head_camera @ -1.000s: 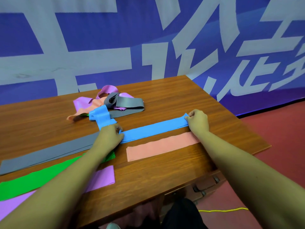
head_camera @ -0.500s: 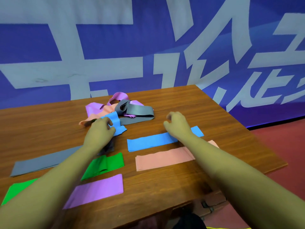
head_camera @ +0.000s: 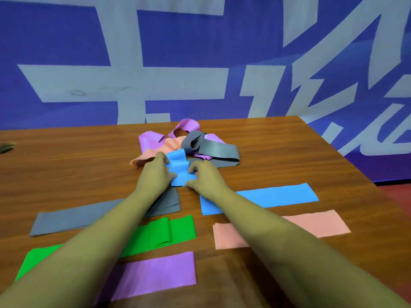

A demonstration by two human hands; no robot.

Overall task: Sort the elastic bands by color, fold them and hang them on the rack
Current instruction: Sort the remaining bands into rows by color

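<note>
I have both hands, left [head_camera: 153, 176] and right [head_camera: 205, 177], pinching a blue band [head_camera: 178, 167] at the pile [head_camera: 189, 145]. Five folded bands lie sorted nearer me; the pile remains, no rack in view.

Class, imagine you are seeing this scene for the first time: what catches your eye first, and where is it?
Both hands, left hand and right hand, meet mid-table on a blue band at the near edge of a tangled pile. Nearer the camera lie flat bands: grey, green, purple, blue, pink. A huge blue banner fills the background.
</note>
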